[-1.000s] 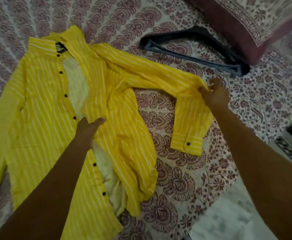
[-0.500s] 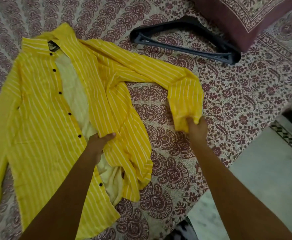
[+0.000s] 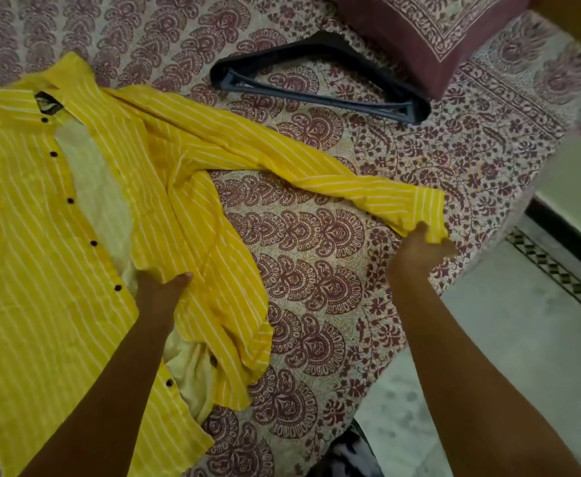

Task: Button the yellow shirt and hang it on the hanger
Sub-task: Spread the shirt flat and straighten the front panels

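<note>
Gripping unbuttoned yellow shirt (image 3: 41, 270) by front edge w/ L hand (image 3: 160, 294), pinching sleeve cuff (image 3: 426, 208) w/ R hand (image 3: 418, 251); w/ black hanger (image 3: 316, 97) beyond, btwn both.

Two arms show, both bare for all their visible length. The left forearm (image 3: 110, 380) is broad at the near edge and narrows toward the wrist; the right forearm (image 3: 471, 366) is likewise long and slim. The left hand (image 3: 160, 290) shows a rounded thumb (image 3: 183, 277); its fingers are hidden. The right hand (image 3: 420, 251) is blurred. Between the arms, at the near edge, sits dark-and-white patterned cloth (image 3: 349, 454); whether it is worn cannot be told.
</note>
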A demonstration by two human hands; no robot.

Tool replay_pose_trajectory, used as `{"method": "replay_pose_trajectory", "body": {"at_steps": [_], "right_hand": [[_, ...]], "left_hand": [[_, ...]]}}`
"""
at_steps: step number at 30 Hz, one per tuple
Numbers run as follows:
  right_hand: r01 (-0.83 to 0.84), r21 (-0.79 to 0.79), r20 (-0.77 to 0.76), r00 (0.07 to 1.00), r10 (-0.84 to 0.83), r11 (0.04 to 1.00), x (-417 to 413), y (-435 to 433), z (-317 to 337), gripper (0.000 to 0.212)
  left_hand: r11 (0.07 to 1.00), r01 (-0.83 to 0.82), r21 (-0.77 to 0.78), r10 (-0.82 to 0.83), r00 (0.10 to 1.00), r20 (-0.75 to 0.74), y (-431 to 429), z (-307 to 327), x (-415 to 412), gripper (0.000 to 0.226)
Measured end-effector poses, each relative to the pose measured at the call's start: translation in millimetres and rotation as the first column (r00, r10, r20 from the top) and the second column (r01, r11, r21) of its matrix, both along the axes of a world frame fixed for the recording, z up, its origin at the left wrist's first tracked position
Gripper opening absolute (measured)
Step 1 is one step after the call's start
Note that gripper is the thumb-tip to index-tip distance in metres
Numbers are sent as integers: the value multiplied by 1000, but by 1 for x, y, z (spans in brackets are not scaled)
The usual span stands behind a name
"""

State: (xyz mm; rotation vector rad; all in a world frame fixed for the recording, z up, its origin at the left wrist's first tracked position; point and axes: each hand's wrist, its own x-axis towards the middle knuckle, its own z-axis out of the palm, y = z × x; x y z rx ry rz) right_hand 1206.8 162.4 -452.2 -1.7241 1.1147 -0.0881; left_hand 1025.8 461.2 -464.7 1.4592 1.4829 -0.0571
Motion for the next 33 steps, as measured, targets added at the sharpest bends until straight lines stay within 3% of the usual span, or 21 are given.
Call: {"method": "replay_pose_trajectory", "body": {"at_steps": [1,2,5,8,10,15,17,20,22,24,26,28,31,33], "right_hand": [[-53,-86,-7,999,53,995,0,1,-4,49],[-145,-164,-57,989,137,976,1,0,-8,47],[-340,-383,-212,937,277,859,10,-3,-14,51],[-419,-467,-323,901,291,779,31,-16,-18,58],[-459,-454,-382,875,298,764,44,-25,-21,59],[-506,-325,-331,852,405,799,63,-41,-31,54],[-482,-260,-260,869,420,837,68,-50,-33,45],[-354,-241,10,930,367,904,68,-62,-18,37],[-306,-266,157,922,354,914,65,-76,-4,42],[-249,-284,268,906,326,926,61,-85,3,36],[-143,-247,318,922,219,958,62,-91,1,32],[-48,-249,299,946,124,967,63,-89,1,32],[12,-376,180,982,60,927,67,-93,-2,33],[10,-402,118,992,41,916,74,-100,-3,38]], "left_hand": [[982,100,163,-87,992,-89,-2,5,5,88],[907,255,335,-186,957,-223,-4,10,10,88],[606,515,606,-353,857,-375,-19,29,37,80],[438,620,650,-578,749,-324,-33,24,74,71],[340,681,648,-727,627,-278,-46,15,108,61],[83,844,530,-875,317,-367,-80,-1,188,60],[76,868,491,-881,289,-374,-86,-3,212,44],[134,863,487,-923,287,-255,-70,7,241,24],[74,887,455,-978,154,-141,-61,32,265,19],[80,924,374,-996,91,-11,-60,60,283,11],[97,935,341,-994,75,77,-69,75,304,11],[35,894,447,-999,47,-15,-83,71,323,11],[-29,774,633,-943,188,-274,-101,50,335,16],[43,699,714,-916,313,-252,-108,38,323,24]]}}
